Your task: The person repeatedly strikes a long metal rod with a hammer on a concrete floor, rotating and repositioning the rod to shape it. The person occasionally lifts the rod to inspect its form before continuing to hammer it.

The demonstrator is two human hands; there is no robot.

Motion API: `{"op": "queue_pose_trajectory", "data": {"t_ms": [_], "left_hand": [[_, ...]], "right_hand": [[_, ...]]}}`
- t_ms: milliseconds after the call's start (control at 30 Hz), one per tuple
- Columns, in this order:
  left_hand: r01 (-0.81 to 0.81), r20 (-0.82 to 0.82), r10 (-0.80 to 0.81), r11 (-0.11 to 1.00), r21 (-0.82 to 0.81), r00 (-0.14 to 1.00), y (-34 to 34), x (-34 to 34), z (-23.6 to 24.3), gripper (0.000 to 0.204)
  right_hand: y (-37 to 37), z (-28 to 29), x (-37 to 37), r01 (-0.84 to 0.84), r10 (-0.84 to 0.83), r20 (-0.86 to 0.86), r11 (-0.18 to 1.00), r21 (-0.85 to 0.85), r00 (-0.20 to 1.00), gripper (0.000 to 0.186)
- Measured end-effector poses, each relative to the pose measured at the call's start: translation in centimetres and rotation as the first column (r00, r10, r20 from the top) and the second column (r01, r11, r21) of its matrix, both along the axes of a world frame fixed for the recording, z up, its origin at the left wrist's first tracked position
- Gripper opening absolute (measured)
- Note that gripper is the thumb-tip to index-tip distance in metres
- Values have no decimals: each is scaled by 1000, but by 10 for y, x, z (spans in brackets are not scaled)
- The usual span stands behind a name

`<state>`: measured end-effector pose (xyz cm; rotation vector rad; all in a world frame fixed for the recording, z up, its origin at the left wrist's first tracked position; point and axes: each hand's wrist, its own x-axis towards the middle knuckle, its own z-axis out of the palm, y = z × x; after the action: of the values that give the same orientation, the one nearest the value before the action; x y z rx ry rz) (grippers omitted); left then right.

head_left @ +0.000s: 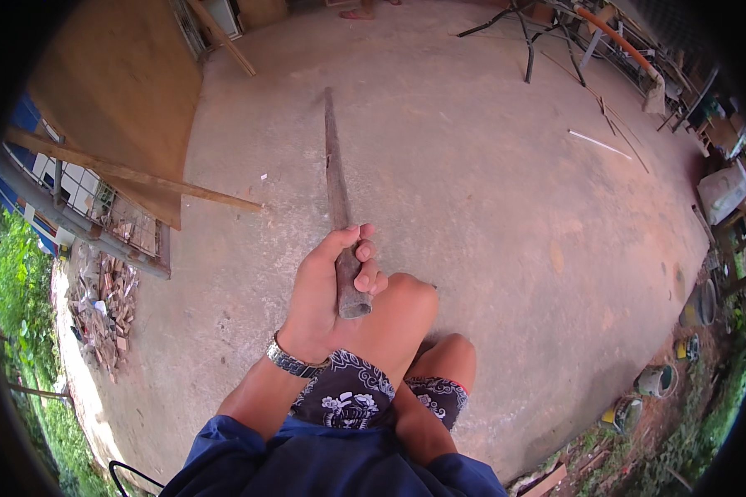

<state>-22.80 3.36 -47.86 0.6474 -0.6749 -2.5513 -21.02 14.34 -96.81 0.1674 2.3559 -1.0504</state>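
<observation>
My left hand (317, 277) is closed round a long, brown, rusty-looking pipe (335, 178), close to its near end. The hollow mouth of the pipe faces me just below my fingers. From there it stretches away over the concrete floor, and its far end narrows in the distance. A metal-band watch (294, 358) sits on my left wrist. My right forearm (423, 427) goes down between my bare legs, and the right hand is hidden behind my thigh and patterned shorts.
A large wooden panel (124, 74) and a slanting plank (141, 172) stand at left, above a scrap-wood pile (108, 306). Black metal legs (529, 50) rise at the far right. A white rod (598, 144) lies on the concrete floor (489, 190). Buckets (656, 379) line the right edge. Another person's foot (356, 14) shows far off.
</observation>
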Motion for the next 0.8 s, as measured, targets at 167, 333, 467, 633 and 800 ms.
{"op": "queue_pose_trajectory", "data": {"t_ms": [167,333,467,633,800], "left_hand": [[27,-50,-25,998,51,998,-4,0,6,19],[47,-71,-40,993,107,997,-4,6,17,20],[-17,116,15,1000,16,993,-5,27,-1,24],[2,552,144,967,-255,822,-29,109,-81,28],[85,653,317,858,-506,688,-50,173,-146,18]], "right_hand": [[0,1,1,-4,4,10,1000,-4,1000,46],[-2,4,2,-11,11,25,1000,-12,1000,46],[-3,6,4,-25,26,27,1000,-15,999,45],[7,6,9,-44,44,22,999,-22,999,45],[17,2,14,-57,57,17,998,-22,998,44]]}}
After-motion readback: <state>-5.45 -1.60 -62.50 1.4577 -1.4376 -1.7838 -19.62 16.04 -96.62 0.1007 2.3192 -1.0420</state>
